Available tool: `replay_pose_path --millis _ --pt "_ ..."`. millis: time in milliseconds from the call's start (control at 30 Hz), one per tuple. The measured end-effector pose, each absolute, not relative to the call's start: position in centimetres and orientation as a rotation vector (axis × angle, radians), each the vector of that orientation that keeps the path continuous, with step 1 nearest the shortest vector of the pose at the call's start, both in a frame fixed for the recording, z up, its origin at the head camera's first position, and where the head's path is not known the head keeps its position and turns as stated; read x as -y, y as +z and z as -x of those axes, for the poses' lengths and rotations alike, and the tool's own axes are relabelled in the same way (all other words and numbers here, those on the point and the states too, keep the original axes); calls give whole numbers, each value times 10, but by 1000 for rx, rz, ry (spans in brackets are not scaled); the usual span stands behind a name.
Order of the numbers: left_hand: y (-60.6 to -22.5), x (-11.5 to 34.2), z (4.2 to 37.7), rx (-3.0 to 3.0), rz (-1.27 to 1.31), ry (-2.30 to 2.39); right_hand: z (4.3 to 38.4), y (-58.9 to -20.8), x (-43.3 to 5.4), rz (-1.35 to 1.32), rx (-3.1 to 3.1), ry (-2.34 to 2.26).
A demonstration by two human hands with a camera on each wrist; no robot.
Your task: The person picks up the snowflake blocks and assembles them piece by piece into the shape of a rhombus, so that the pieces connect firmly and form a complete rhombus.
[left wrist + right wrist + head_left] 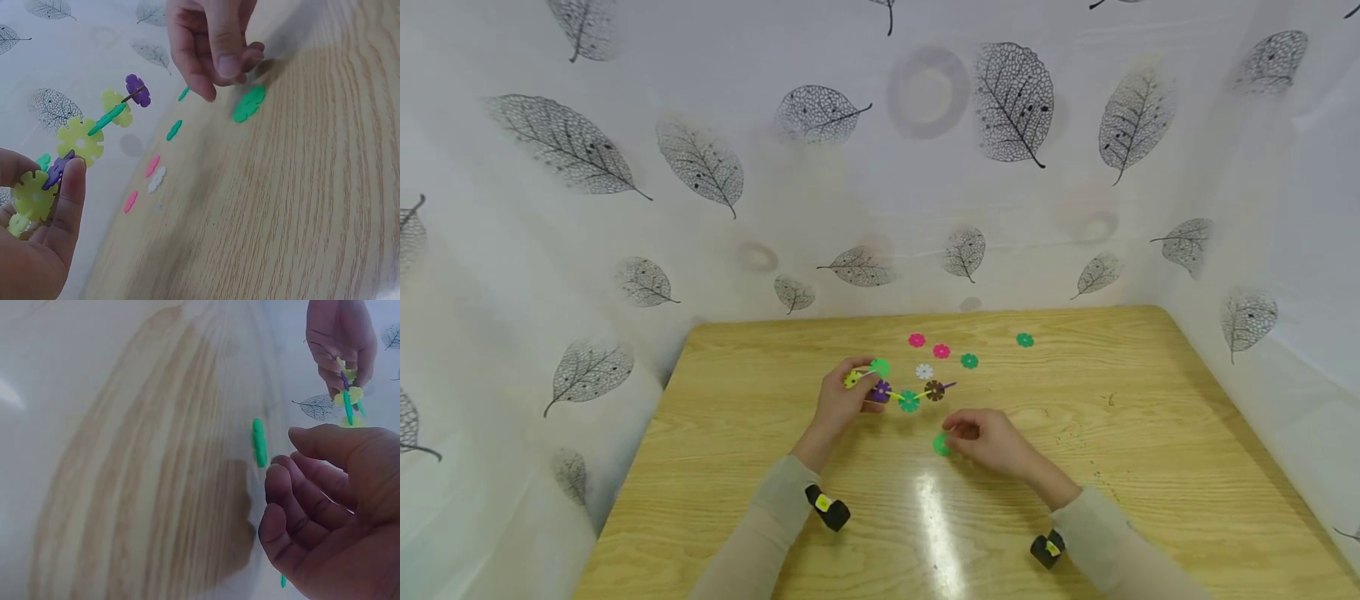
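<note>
My left hand [837, 406] grips one end of a chain of slotted flower-shaped plastic discs [908, 402], held up over the table. Yellow, green, purple and brown discs interlock at angles along it, and the thumb presses near a purple disc [59, 170] in the left wrist view. Some of the chain is hidden behind the fingers. My right hand [996, 443] hovers low, its fingers loosely bent and nothing pinched between them. Just beside its fingertips a loose bright green disc [249, 104] lies on the wooden table, seen edge-on in the right wrist view.
Beyond the chain lie loose discs on the table [737, 467]: two pink discs [917, 340], a white disc [924, 372] and two darker green discs [969, 361]. A pale leaf-patterned curtain [865, 192] rises behind the table's back edge and along both sides.
</note>
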State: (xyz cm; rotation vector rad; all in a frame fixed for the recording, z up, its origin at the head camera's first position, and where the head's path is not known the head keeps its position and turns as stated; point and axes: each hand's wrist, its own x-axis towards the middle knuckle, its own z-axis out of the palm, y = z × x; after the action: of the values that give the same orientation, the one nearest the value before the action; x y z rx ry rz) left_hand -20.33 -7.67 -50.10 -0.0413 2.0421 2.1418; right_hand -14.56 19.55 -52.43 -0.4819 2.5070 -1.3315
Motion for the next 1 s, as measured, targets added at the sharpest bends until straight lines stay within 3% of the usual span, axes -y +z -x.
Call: replay_pose_path --millis 1000 --pt "-498 74 203 -2044 51 2151 147 -532 -189 514 -2587 -1208"
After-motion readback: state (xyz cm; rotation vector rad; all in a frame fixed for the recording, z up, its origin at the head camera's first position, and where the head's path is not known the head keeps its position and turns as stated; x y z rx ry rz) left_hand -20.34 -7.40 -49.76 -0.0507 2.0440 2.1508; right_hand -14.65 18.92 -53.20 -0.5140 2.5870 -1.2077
